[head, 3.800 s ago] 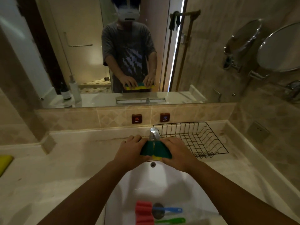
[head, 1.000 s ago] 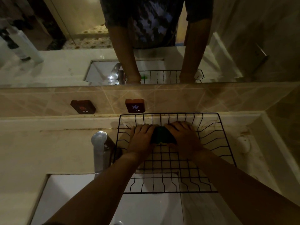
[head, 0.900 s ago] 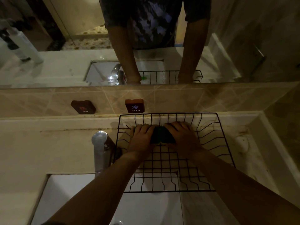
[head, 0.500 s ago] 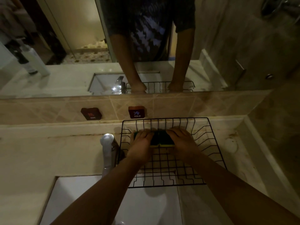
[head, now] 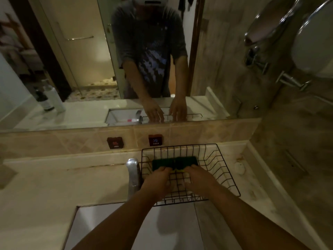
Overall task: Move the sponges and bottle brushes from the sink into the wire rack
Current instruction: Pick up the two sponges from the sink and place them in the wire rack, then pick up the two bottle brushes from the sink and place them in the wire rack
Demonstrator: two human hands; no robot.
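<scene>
While both of the person's hands were inside the wire rack (head: pixel 222 170), the step in hand looked like the setting-down of the sponges (head: pixel 175 162), so the carry itself seemed done. The rack was the largest thing to go by: a black wire basket on the pale stone counter, standing just right of the chrome tap (head: pixel 133 175) and just beyond the far rim of the white sink (head: pixel 173 230).

At the back of the rack lay the sponges, two dark green pads side by side and touching, with a thin yellow layer showing along their near edge. They rested flat on the rack's wire floor, close to its rear wall.

The left hand (head: pixel 158 183) and the right hand (head: pixel 200 181) sat just in front of the sponges, fingers curled loosely, their tips at the yellow edge. Whether they were pinching that edge or only resting against it could not be told.

The next move, as I judged it, called for letting go, drawing both hands out of the rack and going down into the sink for the bottle brushes, which were out of sight; only the bare upper part of the basin showed.
</scene>
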